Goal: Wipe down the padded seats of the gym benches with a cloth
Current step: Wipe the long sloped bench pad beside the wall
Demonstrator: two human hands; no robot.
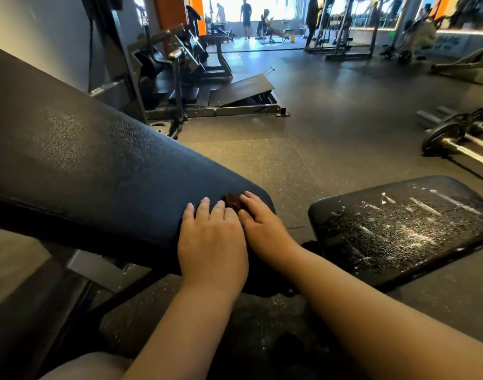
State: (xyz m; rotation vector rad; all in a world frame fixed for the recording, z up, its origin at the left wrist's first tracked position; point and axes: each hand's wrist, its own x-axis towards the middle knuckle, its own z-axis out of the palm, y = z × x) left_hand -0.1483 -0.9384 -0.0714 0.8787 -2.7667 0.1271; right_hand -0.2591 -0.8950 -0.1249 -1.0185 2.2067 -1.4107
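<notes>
Both of my bare forearms reach in from six o'clock toward the tilted back pad [103, 171], whose lower end sits at the middle of my view. At that end a small dark brown cloth [233, 201] lies bunched on the black vinyl, mostly hidden between my hands. My left hand [211, 242] lies flat on the pad with its fingers straight and close together, the fingertips just beside the cloth. My right hand [262, 224] curls its thumb and forefinger round the cloth's edge, pinching it against the pad. The pad's surface is pebbled and catches a dull sheen toward nine o'clock. At three o'clock, apart from the back pad, the seat pad [404, 229] is speckled with droplets and pale streaks. I can read no writing on either pad. Farther out at two o'clock barbells [454, 138] lie on the rubber floor [330, 127], and at twelve o'clock stands a dark weight machine [180, 67].
</notes>
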